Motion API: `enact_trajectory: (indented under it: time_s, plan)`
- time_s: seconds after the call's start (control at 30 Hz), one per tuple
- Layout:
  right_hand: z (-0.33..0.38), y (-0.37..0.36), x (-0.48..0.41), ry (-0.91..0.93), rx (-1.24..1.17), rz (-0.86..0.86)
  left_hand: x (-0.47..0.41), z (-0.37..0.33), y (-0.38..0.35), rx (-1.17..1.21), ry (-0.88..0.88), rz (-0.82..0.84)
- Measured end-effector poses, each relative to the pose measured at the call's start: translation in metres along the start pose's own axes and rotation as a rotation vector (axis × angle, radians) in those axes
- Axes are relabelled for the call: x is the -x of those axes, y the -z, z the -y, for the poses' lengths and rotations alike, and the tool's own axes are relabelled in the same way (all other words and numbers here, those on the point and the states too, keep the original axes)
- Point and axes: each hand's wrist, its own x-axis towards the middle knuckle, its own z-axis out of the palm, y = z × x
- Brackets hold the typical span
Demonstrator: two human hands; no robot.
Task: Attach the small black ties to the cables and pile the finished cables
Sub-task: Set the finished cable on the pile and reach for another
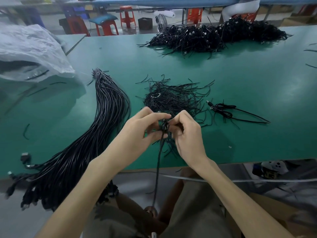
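Observation:
Over the near edge of the green table [248, 86], my left hand [142, 133] and my right hand [187, 133] both pinch one black cable [158, 162] at its folded upper part, where a thin black tie seems to wrap it. The cable's tail hangs down past the table edge towards my lap. Just behind my hands lies a loose heap of small black ties [173, 98]. A thick bundle of untied black cables [96, 134] runs along the left, its plugs hanging off the near edge. A big pile of tied cables [216, 36] sits at the far right.
One tied cable [224, 109] lies alone right of the tie heap. A crumpled clear plastic bag [29, 50] covers the far left corner. Stray ties lie scattered on the table. Red stools [127, 16] stand beyond the table. A white cord [257, 180] runs below the near edge.

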Motion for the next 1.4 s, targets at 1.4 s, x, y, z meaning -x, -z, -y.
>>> enact_trajectory:
  time_s: [1.4]
  plan:
    - [-0.011, -0.002, 0.004, 0.214, 0.452, -0.047, -0.009, 0.001, -0.033, -0.478, 0.022, -0.187]
